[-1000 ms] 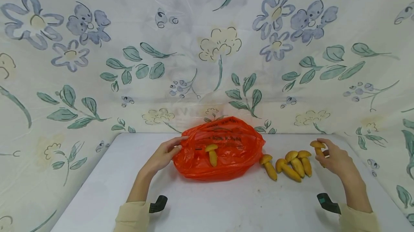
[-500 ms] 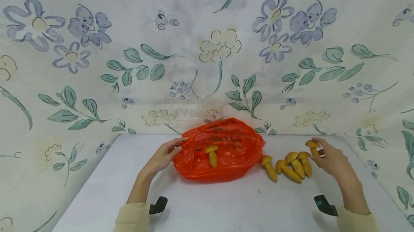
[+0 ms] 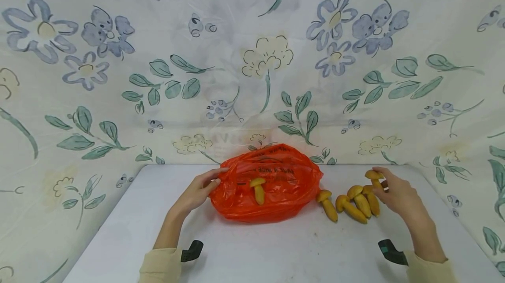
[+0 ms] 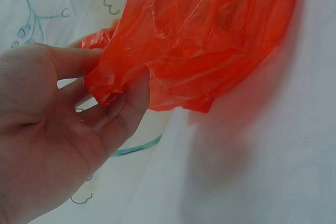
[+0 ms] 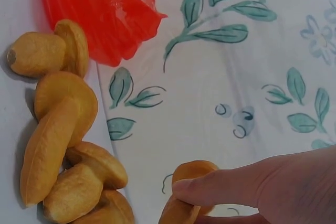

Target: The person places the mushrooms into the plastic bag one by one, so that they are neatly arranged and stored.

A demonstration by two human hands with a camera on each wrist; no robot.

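A red plastic bag (image 3: 272, 204) with dark print lies on the white table, one yellow-brown mushroom (image 3: 258, 191) resting on it. My left hand (image 3: 198, 191) grips the bag's left edge; in the left wrist view the red film (image 4: 178, 40) passes between thumb and fingers. My right hand (image 3: 398, 193) pinches another mushroom (image 3: 374, 175) by its stem, cap up, just above the right end of a group of mushrooms (image 3: 360, 202). A single mushroom (image 3: 327, 206) lies between bag and group. The right wrist view shows the held mushroom (image 5: 194, 171) partly cut off by the frame.
The white table (image 3: 284, 252) backs onto a hanging floral cloth (image 3: 221, 55), which also rises at both sides. A dark camera piece (image 3: 192, 251) sits at the left wrist, another (image 3: 392, 252) at the right wrist.
My right hand has moved left with its mushroom, from right of the group to over its right end. The left hand and the bag have stayed almost still.
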